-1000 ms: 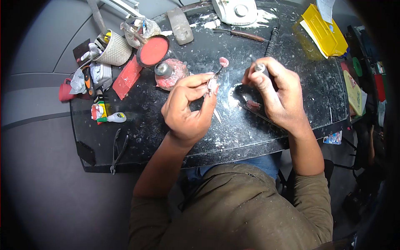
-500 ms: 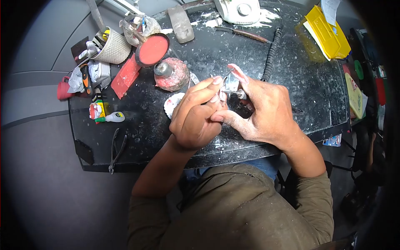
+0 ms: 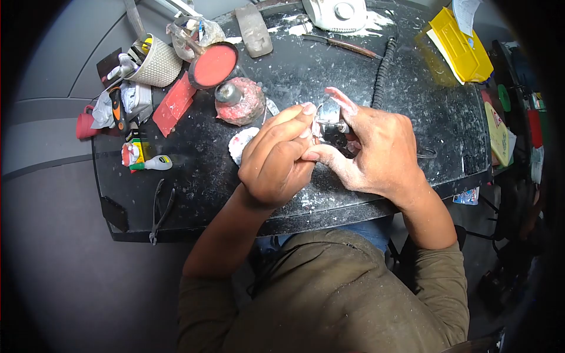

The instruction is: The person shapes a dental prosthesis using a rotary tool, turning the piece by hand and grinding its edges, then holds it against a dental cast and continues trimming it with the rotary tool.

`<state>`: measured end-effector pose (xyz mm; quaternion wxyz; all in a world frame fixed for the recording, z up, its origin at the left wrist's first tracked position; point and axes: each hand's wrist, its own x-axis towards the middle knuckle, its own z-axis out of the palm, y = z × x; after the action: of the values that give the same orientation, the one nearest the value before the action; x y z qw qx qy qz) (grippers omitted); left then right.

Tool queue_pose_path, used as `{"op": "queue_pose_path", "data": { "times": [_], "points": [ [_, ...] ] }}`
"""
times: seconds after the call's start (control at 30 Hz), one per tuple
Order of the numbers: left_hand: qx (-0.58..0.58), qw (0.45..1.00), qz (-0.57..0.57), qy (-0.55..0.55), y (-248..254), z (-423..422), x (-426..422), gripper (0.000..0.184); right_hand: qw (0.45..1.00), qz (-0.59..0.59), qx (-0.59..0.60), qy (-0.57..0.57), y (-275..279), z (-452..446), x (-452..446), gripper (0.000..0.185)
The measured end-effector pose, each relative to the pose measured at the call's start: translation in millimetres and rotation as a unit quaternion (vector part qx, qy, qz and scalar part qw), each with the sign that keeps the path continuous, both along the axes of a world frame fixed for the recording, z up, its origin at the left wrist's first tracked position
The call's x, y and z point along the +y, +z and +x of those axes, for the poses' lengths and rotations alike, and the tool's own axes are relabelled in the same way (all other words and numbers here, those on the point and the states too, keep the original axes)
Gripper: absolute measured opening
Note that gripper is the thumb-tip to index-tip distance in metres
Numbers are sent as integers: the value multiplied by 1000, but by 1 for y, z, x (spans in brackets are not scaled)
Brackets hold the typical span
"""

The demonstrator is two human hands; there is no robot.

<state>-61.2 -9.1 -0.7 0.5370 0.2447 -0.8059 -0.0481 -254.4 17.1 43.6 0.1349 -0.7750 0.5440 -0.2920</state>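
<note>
My left hand (image 3: 278,157) is closed round a small pale-pink piece (image 3: 316,128), whose far part its fingers hide. Close against it, my right hand (image 3: 379,150) grips a metal handpiece (image 3: 336,125); the thumb reaches across to the left fingertips. Dust whitens the right thumb and fingers. Left of my left hand lies a white scalloped piece (image 3: 241,144), partly covered by the hand. A burner with a pink-coated base (image 3: 241,101) stands behind it. The coiled cord (image 3: 384,73) runs back toward a white control box (image 3: 336,13).
On the left are a pan of pink wax (image 3: 215,66), a pink sheet (image 3: 175,105), a woven basket (image 3: 158,67), a glue bottle (image 3: 159,163) and pliers (image 3: 160,212) at the table edge. A wax knife (image 3: 344,46) lies behind; a yellow tray (image 3: 462,50) is at back right.
My right hand has moved left with the handpiece and now meets my left hand at the small piece. The white scalloped piece has come into view beside my left hand.
</note>
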Motion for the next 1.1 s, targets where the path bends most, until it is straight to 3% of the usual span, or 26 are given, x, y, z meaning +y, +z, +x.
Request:
{"op": "queue_pose_path", "data": {
  "times": [0.93, 1.03, 1.1],
  "points": [
    [-7, 1000, 24, -18, 2, 2, -1, 20, 999, 7, 37, 3, -2, -3, -3, 77],
    [-2, 999, 23, -25, 1, 2, -2, 20, 999, -38, -2, 0, -3, -2, -4, 58],
    [-10, 999, 26, -25, 2, 3, -2, 29, 998, 44, 50, -3, 1, -4, -3, 79]
  ]
}}
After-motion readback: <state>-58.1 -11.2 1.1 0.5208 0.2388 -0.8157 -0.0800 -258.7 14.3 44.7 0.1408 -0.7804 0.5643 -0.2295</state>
